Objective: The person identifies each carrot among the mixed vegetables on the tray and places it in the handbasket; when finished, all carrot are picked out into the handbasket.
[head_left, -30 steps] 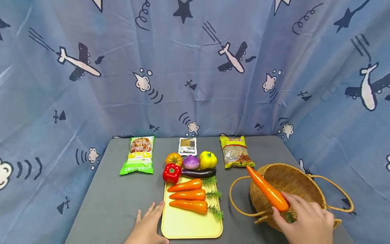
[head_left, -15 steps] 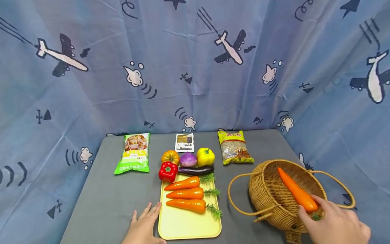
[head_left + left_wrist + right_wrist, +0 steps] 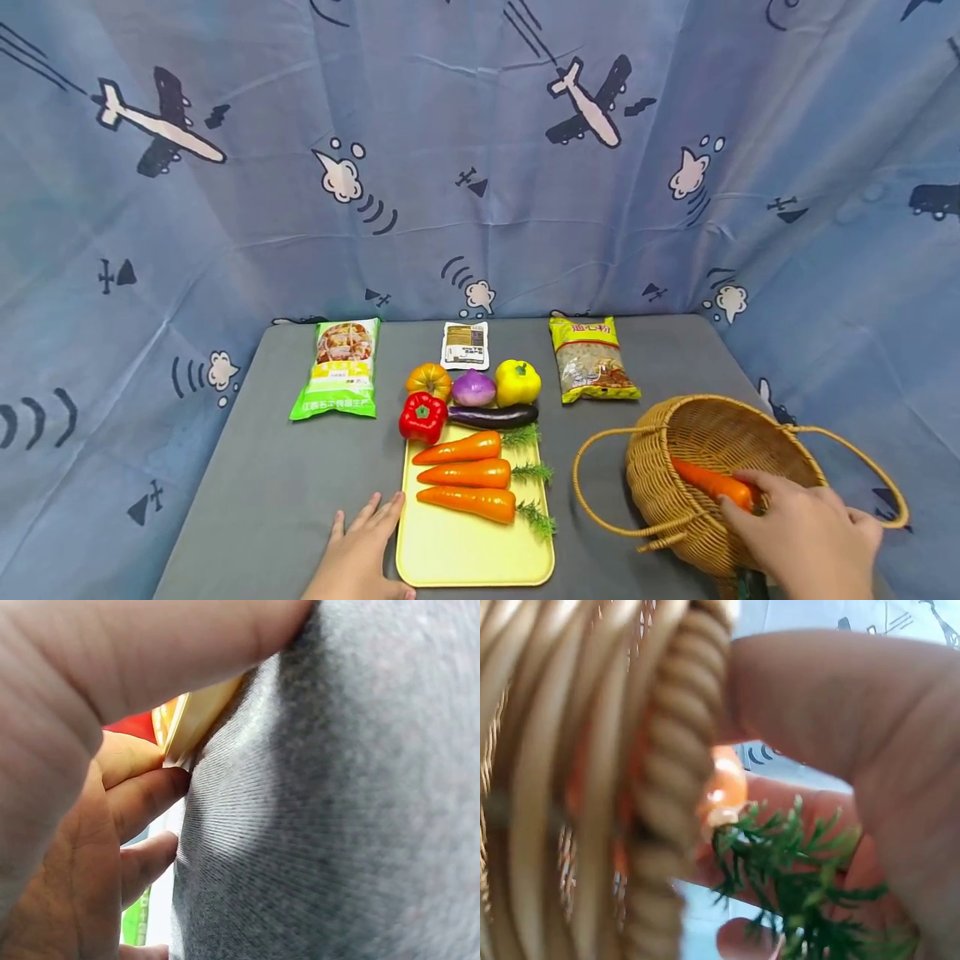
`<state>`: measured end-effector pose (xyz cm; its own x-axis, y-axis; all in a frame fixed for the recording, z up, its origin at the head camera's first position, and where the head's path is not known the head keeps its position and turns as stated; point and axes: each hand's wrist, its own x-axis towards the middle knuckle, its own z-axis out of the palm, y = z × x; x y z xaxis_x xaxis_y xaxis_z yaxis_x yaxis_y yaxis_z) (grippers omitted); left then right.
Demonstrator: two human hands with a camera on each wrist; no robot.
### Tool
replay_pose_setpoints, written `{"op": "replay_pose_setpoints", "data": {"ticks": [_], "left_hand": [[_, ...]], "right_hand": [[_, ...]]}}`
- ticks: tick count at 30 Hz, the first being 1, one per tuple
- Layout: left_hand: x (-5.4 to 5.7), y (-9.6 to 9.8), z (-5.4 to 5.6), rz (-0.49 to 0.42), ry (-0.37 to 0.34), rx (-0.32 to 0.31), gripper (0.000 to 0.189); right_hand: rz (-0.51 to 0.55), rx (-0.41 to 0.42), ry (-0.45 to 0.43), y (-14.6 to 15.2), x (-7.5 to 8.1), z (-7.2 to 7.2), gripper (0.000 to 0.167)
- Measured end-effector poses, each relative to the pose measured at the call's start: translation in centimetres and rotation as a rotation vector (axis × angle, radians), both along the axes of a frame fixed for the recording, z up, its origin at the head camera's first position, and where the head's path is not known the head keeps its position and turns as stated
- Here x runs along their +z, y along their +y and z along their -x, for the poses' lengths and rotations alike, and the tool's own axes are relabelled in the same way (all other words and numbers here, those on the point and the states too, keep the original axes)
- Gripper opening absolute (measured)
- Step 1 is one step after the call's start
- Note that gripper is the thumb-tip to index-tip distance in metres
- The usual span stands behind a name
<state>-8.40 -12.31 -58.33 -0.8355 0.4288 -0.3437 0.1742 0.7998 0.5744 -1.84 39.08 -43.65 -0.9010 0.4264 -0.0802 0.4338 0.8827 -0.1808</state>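
My right hand (image 3: 810,529) grips an orange carrot (image 3: 708,482) by its thick end, and the carrot's tip points down inside a wicker basket (image 3: 651,467). In the right wrist view, green leaves (image 3: 780,862) stick out under the palm, beside the basket's braided rim (image 3: 682,727). My left hand (image 3: 360,554) lies on the table with fingers spread, the fingertips and thumb touching the left edge of a yellow tray (image 3: 472,567). Three more carrots (image 3: 465,473) lie side by side on that tray, leaves to the right.
Behind the carrots sit an eggplant (image 3: 495,416), a red pepper (image 3: 423,417), a yellow pepper (image 3: 517,382), a purple onion-like vegetable (image 3: 473,388) and an orange pumpkin-like one (image 3: 429,382). Farther back are a green bag (image 3: 341,367), a small white packet (image 3: 465,346) and a yellow bag (image 3: 592,360).
My right hand has carried the carrot rightward from above the basket's near left side and lowered it into the opening. The left hand stays at the tray edge. The head view has shifted slightly.
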Motion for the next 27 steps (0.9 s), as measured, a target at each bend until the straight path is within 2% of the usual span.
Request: {"op": "replay_pose_setpoints", "data": {"ticks": [6, 15, 27], "left_hand": [[0.0, 0.0, -0.1, -0.017, -0.014, 0.014, 0.128], [0.2, 0.1, -0.1, -0.02, -0.027, 0.023, 0.129], [0.3, 0.1, -0.1, -0.032, -0.043, 0.019, 0.128]], "right_hand": [[0.031, 0.042, -0.045, 0.1, -0.3, 0.9, 0.056], [0.064, 0.038, -0.113, 0.6, -0.8, 1.5, 0.059], [0.118, 0.03, -0.289, 1.7, -0.9, 1.7, 0.061]]}}
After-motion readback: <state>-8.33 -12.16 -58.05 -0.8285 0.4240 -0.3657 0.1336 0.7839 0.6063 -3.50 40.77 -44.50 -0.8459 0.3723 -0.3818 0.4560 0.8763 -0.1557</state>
